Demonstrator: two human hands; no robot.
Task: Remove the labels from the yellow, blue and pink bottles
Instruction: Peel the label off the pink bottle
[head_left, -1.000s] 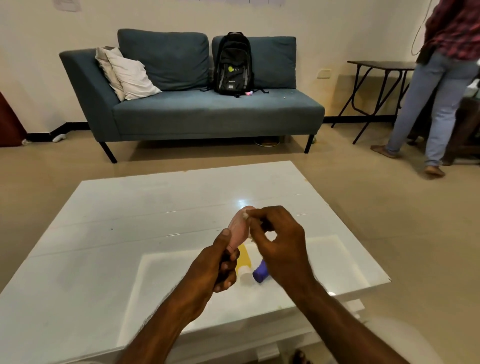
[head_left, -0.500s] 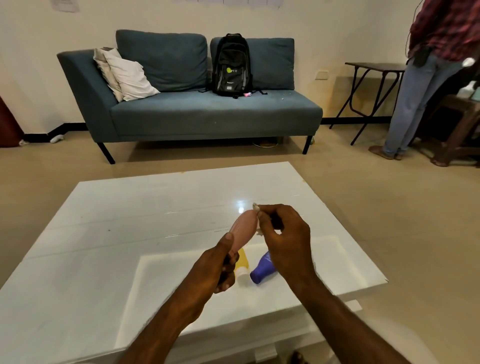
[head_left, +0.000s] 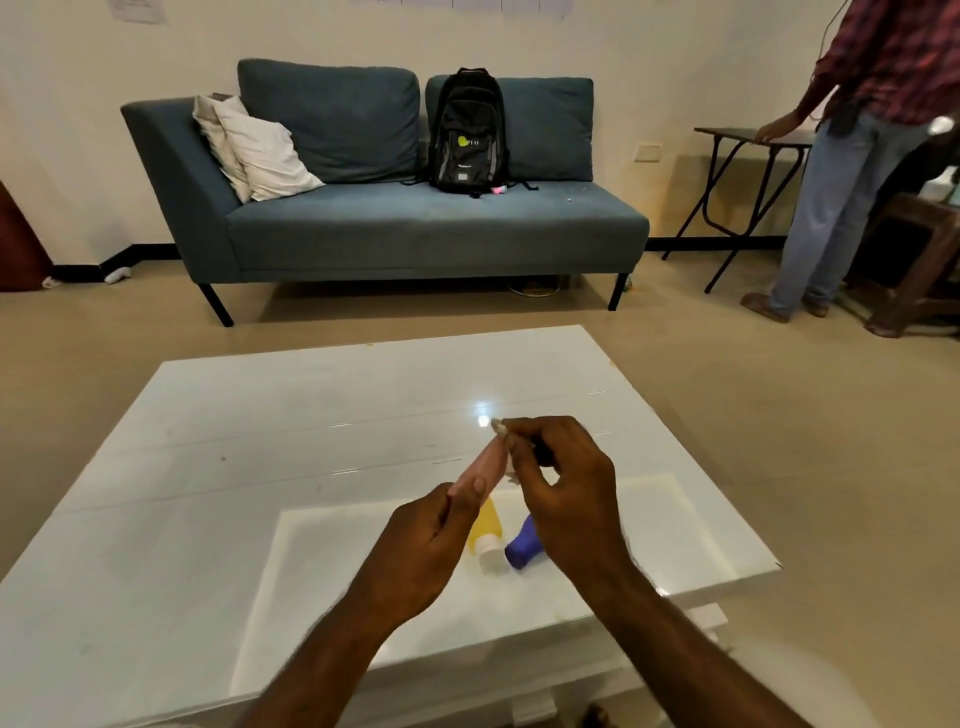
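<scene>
My left hand (head_left: 426, 540) grips the lower end of the pink bottle (head_left: 485, 466) and holds it tilted above the white table (head_left: 260, 467). My right hand (head_left: 563, 483) pinches a small pale strip of label (head_left: 497, 426) at the bottle's upper end; a bit of it also hangs beside the bottle. Below my hands, the yellow bottle (head_left: 485, 526) with a white cap and the blue bottle (head_left: 522, 545) lie side by side on the table, partly hidden by my hands.
Beyond the table stands a blue sofa (head_left: 415, 218) with a black backpack (head_left: 467, 132) and pale cushions (head_left: 254, 145). At the right, a person (head_left: 852, 156) in jeans stands by a small folding table (head_left: 748, 140) and a wooden stool (head_left: 914, 260).
My right hand has pulled the label strip up and away from the pink bottle's upper end. The bottle now tilts more to the right. The standing person has shifted by the folding table.
</scene>
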